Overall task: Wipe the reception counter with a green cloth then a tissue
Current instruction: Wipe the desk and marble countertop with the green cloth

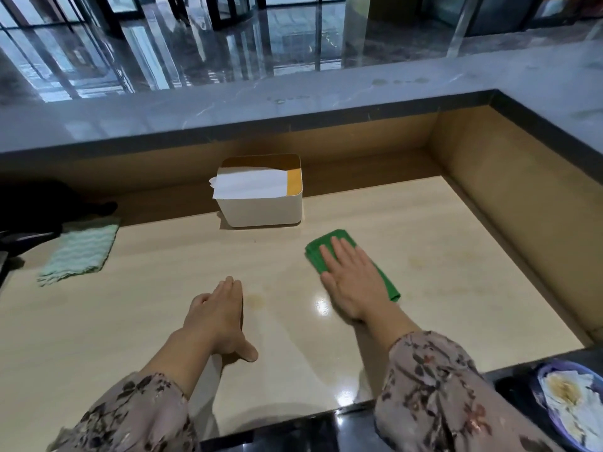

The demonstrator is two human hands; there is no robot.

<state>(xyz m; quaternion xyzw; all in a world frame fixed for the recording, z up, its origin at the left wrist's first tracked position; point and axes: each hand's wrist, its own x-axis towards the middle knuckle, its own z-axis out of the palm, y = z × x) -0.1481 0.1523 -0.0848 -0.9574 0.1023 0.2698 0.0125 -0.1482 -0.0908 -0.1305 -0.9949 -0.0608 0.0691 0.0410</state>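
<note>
The counter point(146, 321) under me is smooth, glossy beige stone with a faint grain, and it throws back two bright spots of light. A pale brown smear point(256, 300) shows just past my left fingertips, and another point(421, 262) lies at three o'clock from the cloth.

My right hand point(352, 282) lies flat on the green cloth point(314, 256), fingers straight and close together, palm pressing it to the stone; nothing is curled round it. The cloth is soft, folded into a thick oblong, and sits at five o'clock from the tissue box point(264, 213), a little apart from it.

My left hand point(218, 318) rests on its edge on the bare counter at eight o'clock from the cloth, fingers stretched out together, thumb sticking out, holding nothing.

The box is off-white, rounded at the corners, with a white tissue point(251, 185) lying flat across its open top. At nine o'clock from it lies a mint, wavy-striped rag point(78, 252). A grey marble ledge point(228, 109) runs along twelve o'clock, and a blue-rimmed bowl point(541, 376) of crumpled, stained paper sits at five o'clock
</note>
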